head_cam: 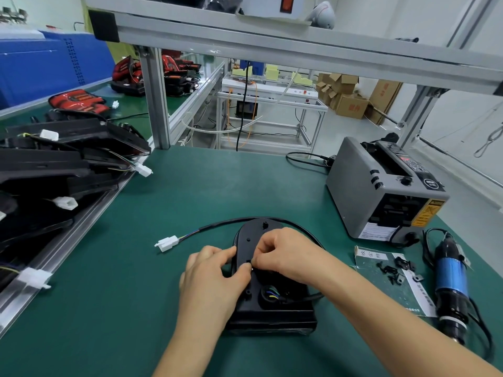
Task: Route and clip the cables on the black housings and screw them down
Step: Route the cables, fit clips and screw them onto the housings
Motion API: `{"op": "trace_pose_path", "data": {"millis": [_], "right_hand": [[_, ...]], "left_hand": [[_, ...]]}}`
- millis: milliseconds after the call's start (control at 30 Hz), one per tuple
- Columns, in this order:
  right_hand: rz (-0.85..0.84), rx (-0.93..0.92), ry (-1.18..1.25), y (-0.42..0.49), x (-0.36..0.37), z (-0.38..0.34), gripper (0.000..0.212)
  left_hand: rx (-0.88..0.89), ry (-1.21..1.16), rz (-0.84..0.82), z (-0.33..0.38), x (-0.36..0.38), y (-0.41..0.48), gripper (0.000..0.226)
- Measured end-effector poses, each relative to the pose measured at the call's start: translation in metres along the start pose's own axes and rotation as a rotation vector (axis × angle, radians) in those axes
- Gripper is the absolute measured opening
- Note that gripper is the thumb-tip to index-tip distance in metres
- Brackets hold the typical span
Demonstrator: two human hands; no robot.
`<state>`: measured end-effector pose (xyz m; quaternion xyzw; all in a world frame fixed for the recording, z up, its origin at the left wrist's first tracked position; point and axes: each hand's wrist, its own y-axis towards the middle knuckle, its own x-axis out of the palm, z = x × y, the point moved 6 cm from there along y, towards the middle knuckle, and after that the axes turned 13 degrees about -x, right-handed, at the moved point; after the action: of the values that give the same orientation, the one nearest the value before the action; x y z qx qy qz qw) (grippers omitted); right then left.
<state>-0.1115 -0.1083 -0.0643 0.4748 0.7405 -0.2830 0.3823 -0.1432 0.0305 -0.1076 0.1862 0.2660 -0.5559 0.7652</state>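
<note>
Gripping the housing (261,300) by its left edge, the left hand (215,273) steadies it on the bench (136,295). The right hand (283,254) curls narrow over the housing's middle, its pinch too small to tell. The cable (217,224), looped round the housing's far end, probably wants seating flat before screwing.

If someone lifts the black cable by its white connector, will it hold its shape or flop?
Probably floppy: the black cable lies in a loose curve past the far edge of the black housing, so it would likely sag. The white connector looks small and light, so easy to lift. The cable's other end enters the housing, so a hard pull may drag it.
</note>
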Motion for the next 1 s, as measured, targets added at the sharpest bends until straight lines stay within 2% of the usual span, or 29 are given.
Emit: {"op": "trace_pose_path", "data": {"millis": [367, 567, 700, 867, 933, 1000], "right_hand": [[0.082, -0.081, -0.088, -0.004, 0.002, 0.0, 0.02], [0.157, -0.092, 0.135, -0.02, -0.006, 0.015, 0.014], [0.17, -0.203, 0.107, -0.034, 0.0, 0.012, 0.031], [0.173, -0.347, -0.056, -0.044, 0.005, 0.001, 0.039], [0.155, -0.374, -0.109, -0.046, 0.005, -0.001, 0.043], [0.134, -0.388, -0.135, -0.048, 0.006, -0.001, 0.048]], "left_hand": [[-0.028, 0.012, 0.006, 0.002, -0.001, -0.002, 0.036], [-0.029, 0.001, 0.022, 0.002, -0.002, -0.004, 0.035], [-0.041, 0.0, 0.037, 0.001, -0.001, -0.005, 0.034], [-0.035, 0.008, 0.034, 0.006, -0.004, -0.007, 0.027], [0.046, 0.032, 0.072, 0.01, -0.012, -0.01, 0.021], [0.279, 0.109, 0.179, 0.019, -0.024, -0.018, 0.027]]}}
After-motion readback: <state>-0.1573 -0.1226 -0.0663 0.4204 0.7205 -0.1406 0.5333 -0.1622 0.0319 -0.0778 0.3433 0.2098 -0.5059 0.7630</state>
